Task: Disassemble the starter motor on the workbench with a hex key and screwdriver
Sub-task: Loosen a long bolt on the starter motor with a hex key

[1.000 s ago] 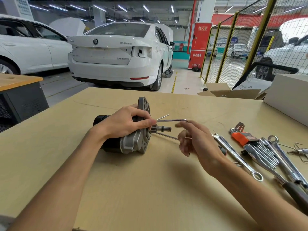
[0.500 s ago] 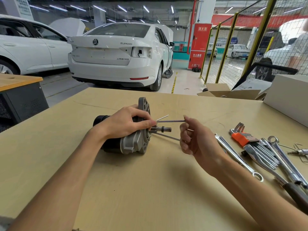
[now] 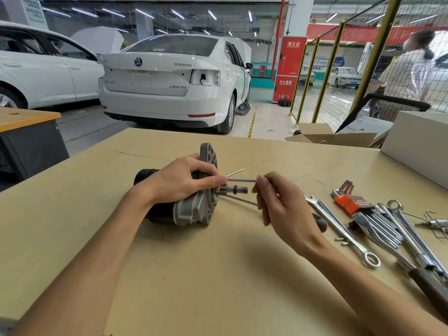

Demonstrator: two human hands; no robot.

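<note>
Head view puts the grey cast-metal starter motor with its black cylindrical body (image 3: 191,209) lying on its side at the centre of the frame, on the pale wooden bench (image 3: 194,275). My left hand (image 3: 179,181) is curled over the top of the housing, thumb and fingertips reaching round to the flange face, gripping it. A short steel shaft sticks out of the flange toward the right of the frame, with three thin metal rods fanning out around it. My right hand (image 3: 281,202) sits just right of the shaft, fingertips pinching the end of the thin silver hex key (image 3: 242,180), whose other end meets the flange beside my left thumb.

At the right of the frame lie a long chrome combination spanner (image 3: 339,229), an orange-holdered set of hex keys (image 3: 351,202), more chrome spanners (image 3: 412,238) and a black-handled tool partly hidden behind my right hand. A white box (image 3: 417,146) stands at the bench's upper right edge. Beyond the bench, in the upper middle, is a white saloon car (image 3: 169,81).
</note>
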